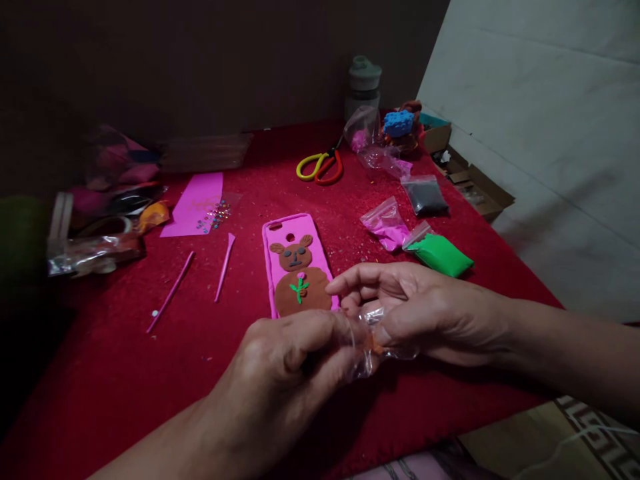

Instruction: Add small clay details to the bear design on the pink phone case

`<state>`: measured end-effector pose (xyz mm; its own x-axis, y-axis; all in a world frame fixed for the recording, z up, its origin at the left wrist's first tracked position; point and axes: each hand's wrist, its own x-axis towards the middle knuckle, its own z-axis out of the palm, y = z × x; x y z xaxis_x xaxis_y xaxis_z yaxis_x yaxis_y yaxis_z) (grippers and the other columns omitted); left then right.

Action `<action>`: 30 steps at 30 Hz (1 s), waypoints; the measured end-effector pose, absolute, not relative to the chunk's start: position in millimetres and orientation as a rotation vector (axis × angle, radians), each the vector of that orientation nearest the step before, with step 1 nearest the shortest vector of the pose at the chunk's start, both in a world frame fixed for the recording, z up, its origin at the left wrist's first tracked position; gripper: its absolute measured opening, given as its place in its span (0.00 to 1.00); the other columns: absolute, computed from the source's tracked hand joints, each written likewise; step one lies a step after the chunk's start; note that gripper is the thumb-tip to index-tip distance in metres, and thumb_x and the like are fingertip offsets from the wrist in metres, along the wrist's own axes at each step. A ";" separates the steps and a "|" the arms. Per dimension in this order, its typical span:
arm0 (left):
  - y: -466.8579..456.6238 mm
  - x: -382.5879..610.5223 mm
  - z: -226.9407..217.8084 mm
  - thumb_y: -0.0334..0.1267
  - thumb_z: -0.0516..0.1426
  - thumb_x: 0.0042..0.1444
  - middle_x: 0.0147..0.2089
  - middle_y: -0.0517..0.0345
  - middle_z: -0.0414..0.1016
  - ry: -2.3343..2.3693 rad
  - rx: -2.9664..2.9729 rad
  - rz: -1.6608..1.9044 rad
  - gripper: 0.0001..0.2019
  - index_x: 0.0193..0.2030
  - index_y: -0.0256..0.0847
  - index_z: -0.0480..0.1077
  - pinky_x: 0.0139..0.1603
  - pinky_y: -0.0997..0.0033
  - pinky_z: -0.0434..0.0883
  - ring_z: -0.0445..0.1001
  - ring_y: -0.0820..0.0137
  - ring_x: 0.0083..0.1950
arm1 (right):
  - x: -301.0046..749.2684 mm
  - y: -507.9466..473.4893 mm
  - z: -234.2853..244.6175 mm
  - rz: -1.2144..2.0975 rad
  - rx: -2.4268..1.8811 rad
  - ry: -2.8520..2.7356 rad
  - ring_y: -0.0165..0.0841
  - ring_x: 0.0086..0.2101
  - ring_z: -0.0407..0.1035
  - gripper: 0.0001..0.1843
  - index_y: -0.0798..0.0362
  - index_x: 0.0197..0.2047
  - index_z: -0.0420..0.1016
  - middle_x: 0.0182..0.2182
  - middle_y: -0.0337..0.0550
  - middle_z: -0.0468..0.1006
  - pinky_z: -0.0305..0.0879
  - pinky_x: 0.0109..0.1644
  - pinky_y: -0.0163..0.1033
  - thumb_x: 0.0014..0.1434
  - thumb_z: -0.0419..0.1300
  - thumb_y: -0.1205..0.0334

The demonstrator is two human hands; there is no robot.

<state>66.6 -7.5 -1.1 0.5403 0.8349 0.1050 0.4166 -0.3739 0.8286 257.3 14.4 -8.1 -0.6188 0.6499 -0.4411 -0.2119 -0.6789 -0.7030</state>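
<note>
Both my hands meet low in the middle of the head view over a red cloth-covered table (125,373). My left hand (290,360) and my right hand (415,310) both pinch a small clear plastic bag (373,337) with a bit of orange-brown clay inside. Just beyond my fingers lies a pink phone case (293,230) decorated with a brown clay bear that has a green stem and a pink flower on its belly.
Two pink sculpting sticks (225,267) lie left of the case. Bags of green clay (440,255), pink clay (387,223) and black clay (425,197) sit to the right. Scissors (320,167), a grey bottle (364,87), a cardboard box (475,180), a pink sheet with gems (195,203).
</note>
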 end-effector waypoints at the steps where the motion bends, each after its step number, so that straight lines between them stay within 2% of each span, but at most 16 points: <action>1: -7.6 66.7 -0.9 0.24 0.62 0.52 0.32 0.68 0.83 1.019 1.985 0.674 0.07 0.35 0.39 0.78 0.35 0.95 0.69 0.79 0.83 0.32 | 257.1 13.8 -8.3 2.288 -0.955 -0.836 0.25 0.29 0.62 0.27 0.56 0.44 0.72 0.33 0.39 0.68 0.60 0.29 0.28 0.37 0.60 0.79; 5: -7.2 68.2 2.2 0.25 0.61 0.53 0.28 0.68 0.81 1.043 1.908 0.650 0.06 0.31 0.38 0.77 0.29 0.95 0.67 0.77 0.84 0.27 | 256.2 11.2 -8.9 2.289 -0.935 -0.835 0.25 0.31 0.63 0.26 0.55 0.46 0.71 0.36 0.40 0.68 0.60 0.30 0.29 0.41 0.61 0.78; 9: -8.2 70.7 2.2 0.26 0.60 0.53 0.26 0.68 0.79 1.045 1.835 0.598 0.04 0.31 0.38 0.76 0.28 0.93 0.67 0.75 0.83 0.26 | 255.9 9.4 -9.0 2.301 -0.929 -0.858 0.24 0.30 0.64 0.23 0.53 0.47 0.70 0.37 0.40 0.68 0.61 0.32 0.29 0.47 0.63 0.76; 15: -14.6 71.1 0.8 0.28 0.56 0.57 0.21 0.69 0.68 1.076 1.898 0.509 0.10 0.24 0.38 0.67 0.21 0.89 0.59 0.65 0.83 0.21 | 257.3 8.1 -9.4 2.300 -0.944 -0.881 0.24 0.30 0.64 0.25 0.55 0.48 0.69 0.36 0.39 0.68 0.62 0.32 0.30 0.46 0.60 0.79; 17: -13.8 69.3 3.8 0.31 0.55 0.58 0.22 0.67 0.69 1.070 1.803 0.459 0.10 0.25 0.38 0.67 0.22 0.87 0.61 0.65 0.81 0.22 | 258.0 8.9 -8.8 2.296 -0.931 -0.890 0.25 0.31 0.66 0.25 0.55 0.48 0.70 0.36 0.40 0.69 0.64 0.34 0.30 0.45 0.61 0.79; 21: -6.7 61.6 10.8 0.37 0.56 0.59 0.29 0.59 0.74 1.043 1.370 0.399 0.08 0.31 0.37 0.70 0.32 0.80 0.69 0.73 0.73 0.31 | 258.8 12.4 -6.9 2.305 -0.879 -0.900 0.25 0.30 0.68 0.24 0.55 0.47 0.70 0.35 0.39 0.70 0.67 0.33 0.31 0.45 0.64 0.77; 23: -3.1 56.0 10.9 0.38 0.58 0.58 0.29 0.58 0.74 1.029 1.215 0.424 0.07 0.32 0.37 0.70 0.32 0.78 0.70 0.73 0.72 0.32 | 259.0 14.2 -6.2 2.298 -0.871 -0.900 0.26 0.30 0.68 0.23 0.55 0.46 0.71 0.35 0.40 0.71 0.69 0.33 0.32 0.46 0.64 0.77; 25: -0.4 49.8 8.2 0.38 0.60 0.57 0.26 0.60 0.71 1.003 1.109 0.471 0.08 0.31 0.37 0.69 0.26 0.81 0.66 0.68 0.76 0.25 | 259.6 15.7 -5.8 2.284 -0.871 -0.892 0.26 0.30 0.69 0.22 0.56 0.46 0.71 0.36 0.41 0.72 0.70 0.34 0.32 0.46 0.64 0.77; 27: 1.4 44.0 4.7 0.38 0.59 0.58 0.20 0.65 0.64 0.967 0.983 0.529 0.08 0.31 0.38 0.67 0.19 0.83 0.60 0.60 0.80 0.18 | 261.3 17.2 -5.4 2.270 -0.874 -0.874 0.25 0.29 0.68 0.22 0.56 0.47 0.71 0.35 0.41 0.72 0.68 0.32 0.30 0.47 0.64 0.76; 29: 2.8 39.5 2.7 0.37 0.58 0.59 0.18 0.68 0.60 0.887 0.845 0.600 0.07 0.31 0.39 0.66 0.15 0.84 0.58 0.54 0.82 0.15 | 264.1 18.7 -5.2 2.243 -0.881 -0.871 0.22 0.25 0.66 0.22 0.56 0.47 0.72 0.32 0.40 0.72 0.62 0.26 0.26 0.48 0.63 0.77; 30: 3.4 38.0 2.5 0.35 0.57 0.59 0.19 0.67 0.61 0.836 0.772 0.636 0.06 0.31 0.39 0.66 0.15 0.84 0.59 0.53 0.82 0.15 | 265.7 19.6 -5.3 2.222 -0.887 -0.875 0.21 0.24 0.64 0.22 0.55 0.47 0.72 0.32 0.39 0.72 0.59 0.24 0.25 0.48 0.62 0.78</action>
